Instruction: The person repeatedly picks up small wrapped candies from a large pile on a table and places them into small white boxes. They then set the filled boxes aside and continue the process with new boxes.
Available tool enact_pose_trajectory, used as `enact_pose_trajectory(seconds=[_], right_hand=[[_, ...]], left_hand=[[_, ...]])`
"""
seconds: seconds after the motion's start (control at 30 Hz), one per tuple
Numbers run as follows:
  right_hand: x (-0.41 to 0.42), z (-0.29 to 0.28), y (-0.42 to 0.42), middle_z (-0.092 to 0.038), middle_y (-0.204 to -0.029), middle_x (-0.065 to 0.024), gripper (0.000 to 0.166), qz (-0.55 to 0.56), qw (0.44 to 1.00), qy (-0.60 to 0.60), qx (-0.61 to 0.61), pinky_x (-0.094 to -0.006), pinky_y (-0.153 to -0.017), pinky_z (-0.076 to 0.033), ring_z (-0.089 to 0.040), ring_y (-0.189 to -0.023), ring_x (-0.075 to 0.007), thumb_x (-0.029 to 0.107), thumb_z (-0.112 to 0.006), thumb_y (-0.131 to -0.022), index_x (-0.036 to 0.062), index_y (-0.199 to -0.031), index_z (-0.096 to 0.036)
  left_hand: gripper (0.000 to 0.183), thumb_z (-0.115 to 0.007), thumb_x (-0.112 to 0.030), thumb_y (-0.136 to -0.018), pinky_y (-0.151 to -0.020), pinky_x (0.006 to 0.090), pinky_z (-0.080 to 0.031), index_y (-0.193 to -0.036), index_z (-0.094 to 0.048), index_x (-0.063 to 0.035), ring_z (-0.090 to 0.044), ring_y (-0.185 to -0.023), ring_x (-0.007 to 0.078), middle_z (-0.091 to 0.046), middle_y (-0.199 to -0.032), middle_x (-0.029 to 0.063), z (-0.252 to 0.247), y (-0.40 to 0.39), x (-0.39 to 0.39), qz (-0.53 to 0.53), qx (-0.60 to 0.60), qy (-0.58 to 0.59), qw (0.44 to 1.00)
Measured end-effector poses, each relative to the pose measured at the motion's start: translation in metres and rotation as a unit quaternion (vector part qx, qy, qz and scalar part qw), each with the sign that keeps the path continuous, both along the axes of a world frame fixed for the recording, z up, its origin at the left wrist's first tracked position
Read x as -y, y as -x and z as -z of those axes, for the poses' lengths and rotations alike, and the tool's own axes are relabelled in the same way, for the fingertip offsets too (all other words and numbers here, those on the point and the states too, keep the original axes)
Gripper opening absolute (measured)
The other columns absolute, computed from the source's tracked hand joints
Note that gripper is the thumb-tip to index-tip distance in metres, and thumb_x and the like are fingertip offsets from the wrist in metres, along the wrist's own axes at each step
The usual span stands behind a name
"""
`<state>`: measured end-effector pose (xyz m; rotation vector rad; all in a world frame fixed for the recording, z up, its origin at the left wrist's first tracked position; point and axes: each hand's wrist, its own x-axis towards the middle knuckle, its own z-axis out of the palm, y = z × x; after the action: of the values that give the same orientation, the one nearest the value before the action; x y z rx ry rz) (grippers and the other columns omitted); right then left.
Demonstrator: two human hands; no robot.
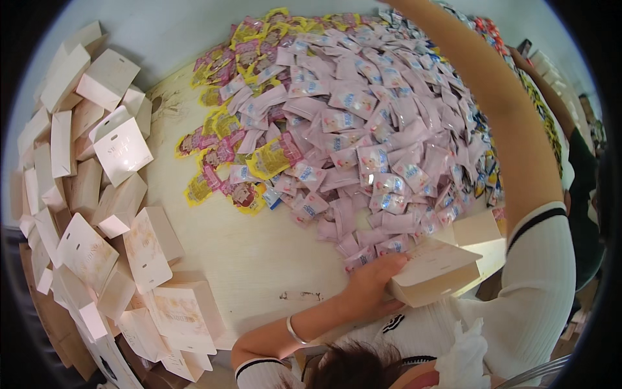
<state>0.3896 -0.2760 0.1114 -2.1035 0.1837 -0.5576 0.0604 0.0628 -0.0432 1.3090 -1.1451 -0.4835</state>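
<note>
My left hand point(371, 289), with a silver bangle on the wrist, grips an open pale paper gift box point(432, 277) by its left side near the table's front edge. My right forearm reaches up across the right of the view, and the right hand is beyond the top edge. A broad heap of small pale pink candy sachets point(350, 102) lies on the table just past the box. Yellow and pink packets with a cartoon figure point(274, 158) lie along the heap's left side. Another pale open box point(478, 228) stands right of the held one, partly hidden.
Many pale gift boxes point(121, 150) are piled at the left. Bare wooden tabletop point(194, 243) shows between them and the heap. Red packets point(488, 34) and yellow-green packets point(539, 107) lie at the far right, near another person's arm point(549, 85) and dark sleeve.
</note>
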Motion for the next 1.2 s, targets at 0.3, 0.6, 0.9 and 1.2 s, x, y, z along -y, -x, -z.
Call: enact_pose_trajectory(seconds=[0.3, 0.6, 0.9, 1.2], right_hand=[[-0.027, 0.018, 0.149, -0.045, -0.048, -0.0010, 0.046, -0.142, 0.977, 0.007, -0.161, -0.0235, -0.037, -0.033, -0.043, -0.040, -0.0077, 0.048, -0.060, -0.074, 0.0027, -0.063, -0.054], [-0.073, 0.056, 0.105, -0.055, -0.057, -0.0075, 0.036, -0.090, 0.941, 0.202, -0.258, -0.0288, -0.038, -0.038, -0.052, -0.043, -0.0144, 0.035, -0.064, -0.071, 0.0002, -0.067, -0.057], [0.047, -0.012, 0.174, -0.054, -0.060, -0.0043, 0.028, -0.048, 0.975, -0.029, -0.215, -0.0292, -0.041, -0.036, -0.046, -0.042, -0.0135, 0.028, -0.056, -0.078, 0.0033, -0.065, -0.057], [0.133, 0.035, 0.335, -0.060, -0.080, -0.0106, 0.031, -0.023, 0.878, 0.281, -0.387, -0.0334, -0.056, -0.044, -0.057, -0.068, -0.0204, 0.015, -0.064, -0.070, 0.0007, -0.098, -0.059]], left_hand=[[0.078, -0.076, -0.014, -0.060, -0.078, 0.0375, -0.046, -0.123, -0.031, -0.0057, -0.055, -0.096, 0.0345, -0.052, -0.111, 0.0193, 0.003, 0.002, -0.003, -0.008, 0.025, -0.026, 0.999], [0.080, -0.075, -0.014, -0.060, -0.082, 0.0393, -0.045, -0.124, -0.029, -0.0075, -0.055, -0.097, 0.0346, -0.052, -0.112, 0.0195, 0.005, 0.004, -0.003, -0.006, 0.072, -0.002, 0.997], [0.070, -0.076, -0.017, -0.060, -0.080, 0.0362, -0.046, -0.118, -0.039, -0.0053, -0.057, -0.095, 0.0294, -0.055, -0.110, 0.0169, 0.010, 0.011, 0.001, -0.008, 0.041, -0.018, 0.999], [0.049, -0.074, -0.014, -0.065, -0.073, 0.0300, -0.048, -0.106, -0.050, 0.0026, -0.061, -0.083, 0.0239, -0.058, -0.098, 0.0144, -0.009, 0.014, 0.015, -0.034, 0.077, 0.009, 0.996]])
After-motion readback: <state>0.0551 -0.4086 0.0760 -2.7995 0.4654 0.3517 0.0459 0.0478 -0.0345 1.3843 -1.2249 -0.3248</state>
